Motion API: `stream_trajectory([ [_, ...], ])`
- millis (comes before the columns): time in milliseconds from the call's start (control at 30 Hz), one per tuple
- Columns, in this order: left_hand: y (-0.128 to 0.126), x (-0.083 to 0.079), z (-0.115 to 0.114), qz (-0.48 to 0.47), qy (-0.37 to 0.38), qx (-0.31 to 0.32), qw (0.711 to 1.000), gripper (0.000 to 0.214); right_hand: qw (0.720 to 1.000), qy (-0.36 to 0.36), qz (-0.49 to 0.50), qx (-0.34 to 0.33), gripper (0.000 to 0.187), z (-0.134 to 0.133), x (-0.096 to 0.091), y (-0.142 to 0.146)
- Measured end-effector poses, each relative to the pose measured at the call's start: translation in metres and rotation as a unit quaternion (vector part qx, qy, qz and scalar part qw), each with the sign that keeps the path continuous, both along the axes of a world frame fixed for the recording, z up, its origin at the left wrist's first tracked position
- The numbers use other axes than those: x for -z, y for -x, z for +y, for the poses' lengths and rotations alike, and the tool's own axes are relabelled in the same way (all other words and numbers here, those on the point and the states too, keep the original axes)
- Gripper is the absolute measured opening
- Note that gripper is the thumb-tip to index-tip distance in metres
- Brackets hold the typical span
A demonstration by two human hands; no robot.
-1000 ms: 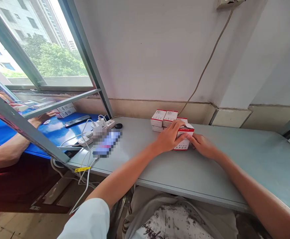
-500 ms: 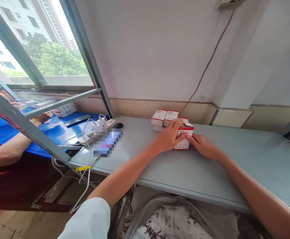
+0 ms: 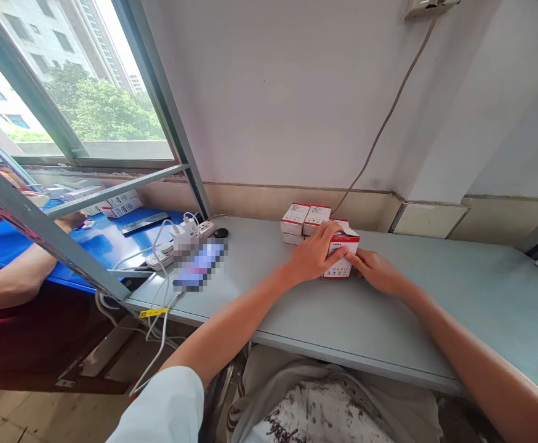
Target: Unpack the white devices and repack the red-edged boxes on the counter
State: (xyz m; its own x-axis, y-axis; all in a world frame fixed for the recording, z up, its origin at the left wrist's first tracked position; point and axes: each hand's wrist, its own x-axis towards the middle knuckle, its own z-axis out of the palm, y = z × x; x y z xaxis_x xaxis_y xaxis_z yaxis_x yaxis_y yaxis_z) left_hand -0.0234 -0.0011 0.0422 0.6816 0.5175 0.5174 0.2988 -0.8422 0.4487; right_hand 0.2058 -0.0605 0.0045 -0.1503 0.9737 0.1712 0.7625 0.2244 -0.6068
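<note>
A small white carton with a red band (image 3: pixel 341 255) stands on the grey table (image 3: pixel 402 301), held between my two hands. My left hand (image 3: pixel 317 252) wraps its near left side and top, and my right hand (image 3: pixel 374 272) presses its fingertips against the right side. Just behind it, several similar cartons (image 3: pixel 306 218) stand in a group, some stacked, close to my left hand's fingers and partly hidden by it.
Behind the table is a wall with a cable running down it. To the left are a power strip (image 3: pixel 165 253) with chargers and white cables, a blurred phone (image 3: pixel 199 266) and a small black object (image 3: pixel 221 232). Through the window glass, a co-worker's hand (image 3: pixel 70 220) lies on a blue table (image 3: pixel 103 246) with white boxes (image 3: pixel 121 204).
The carton stays between my hands with only a slight shift of my fingers. The co-worker's hand has moved a little to the left across the blue table.
</note>
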Motion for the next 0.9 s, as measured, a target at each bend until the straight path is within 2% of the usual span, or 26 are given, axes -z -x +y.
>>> stream_trajectory([
  [900, 0.0005, -0.0028, -0.0017, 0.018, 0.009, -0.010, 1.000, 0.046, 1.000, 0.011, 0.009, 0.002, 0.061, 0.0005, 0.0004, 0.0008],
])
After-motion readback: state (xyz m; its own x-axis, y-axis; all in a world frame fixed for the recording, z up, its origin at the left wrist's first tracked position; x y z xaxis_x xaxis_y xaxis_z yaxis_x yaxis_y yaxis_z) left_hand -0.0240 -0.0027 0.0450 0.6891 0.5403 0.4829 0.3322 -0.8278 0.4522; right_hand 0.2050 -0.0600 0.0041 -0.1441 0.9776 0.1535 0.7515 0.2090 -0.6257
